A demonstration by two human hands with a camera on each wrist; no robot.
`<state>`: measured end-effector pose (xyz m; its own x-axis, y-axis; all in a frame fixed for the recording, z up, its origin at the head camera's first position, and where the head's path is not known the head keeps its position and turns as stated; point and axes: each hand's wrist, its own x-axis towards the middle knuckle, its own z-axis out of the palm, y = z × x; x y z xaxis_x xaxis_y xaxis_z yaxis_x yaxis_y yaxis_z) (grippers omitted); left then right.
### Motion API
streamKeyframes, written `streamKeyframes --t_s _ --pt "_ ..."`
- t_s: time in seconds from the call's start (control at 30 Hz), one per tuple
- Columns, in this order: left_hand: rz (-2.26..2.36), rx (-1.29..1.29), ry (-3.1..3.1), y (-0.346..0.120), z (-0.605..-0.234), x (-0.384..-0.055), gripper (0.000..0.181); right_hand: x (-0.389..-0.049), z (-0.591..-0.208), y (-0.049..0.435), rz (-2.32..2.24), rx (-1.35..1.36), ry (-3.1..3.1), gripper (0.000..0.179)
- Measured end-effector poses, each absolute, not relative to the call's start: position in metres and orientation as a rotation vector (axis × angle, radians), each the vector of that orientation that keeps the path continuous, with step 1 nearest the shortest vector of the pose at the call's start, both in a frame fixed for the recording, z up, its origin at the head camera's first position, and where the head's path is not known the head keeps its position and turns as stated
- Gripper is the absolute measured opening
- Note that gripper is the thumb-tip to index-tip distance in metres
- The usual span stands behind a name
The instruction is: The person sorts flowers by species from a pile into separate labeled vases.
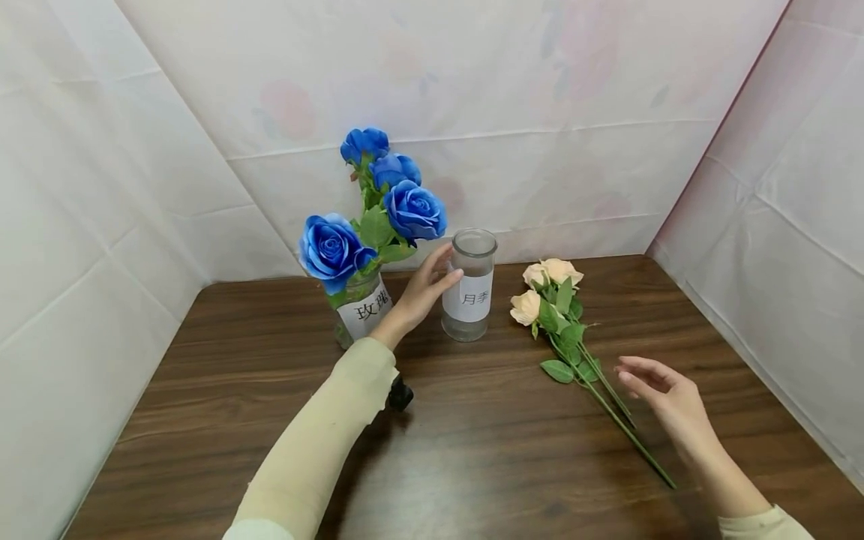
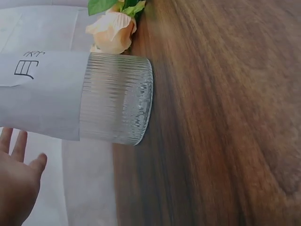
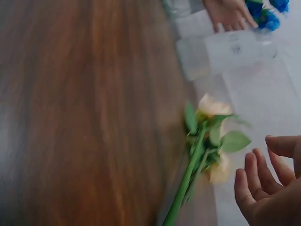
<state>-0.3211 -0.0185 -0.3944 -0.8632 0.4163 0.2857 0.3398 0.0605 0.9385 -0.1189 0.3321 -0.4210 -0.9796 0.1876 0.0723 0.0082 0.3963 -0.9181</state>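
Note:
My left hand [image 1: 424, 291] is at the upper left side of a clear glass vase [image 1: 466, 331] with a white label, fingers and thumb spread beside it. Whether the fingertips touch the glass cannot be told. In the left wrist view the ribbed vase [image 2: 115, 99] stands just beyond the hand [image 2: 18, 186]. Cream roses [image 1: 555, 276] with green stems lie on the table right of the vase. Over the right side, near the stems, my right hand [image 1: 664, 397] is held with loosely bent fingers and nothing in them; the right wrist view shows the hand [image 3: 268, 188] apart from the stems.
Blue roses [image 1: 415, 210] stand in a second labelled glass jar [image 1: 364, 304], close behind the left forearm. The brown wooden table [image 1: 472, 450] ends at white cloth walls [image 1: 513, 90] at the back and sides. A small black object [image 1: 400, 394] shows beneath the left wrist.

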Motion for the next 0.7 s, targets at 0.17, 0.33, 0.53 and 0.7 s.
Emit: streamKeyframes --t_s 0.17,0.33,0.53,0.7 --pt "2.008 0.788 2.167 -0.012 -0.395 -0.325 0.059 -0.127 -0.432 0.341 1.396 -0.157 -2.749 0.046" --pt "2.032 0.772 2.206 -0.006 -0.397 -0.327 0.058 -0.137 -0.438 0.344 1.345 -0.116 -2.876 0.041" --pt "2.046 0.824 2.177 -0.001 -0.395 -0.323 0.053 -0.146 -0.439 0.338 1.291 -0.055 -2.966 0.038" --pt "2.071 0.800 2.173 0.005 -0.399 -0.322 0.057 -0.149 -0.439 0.332 1.173 -0.018 -3.025 0.034"
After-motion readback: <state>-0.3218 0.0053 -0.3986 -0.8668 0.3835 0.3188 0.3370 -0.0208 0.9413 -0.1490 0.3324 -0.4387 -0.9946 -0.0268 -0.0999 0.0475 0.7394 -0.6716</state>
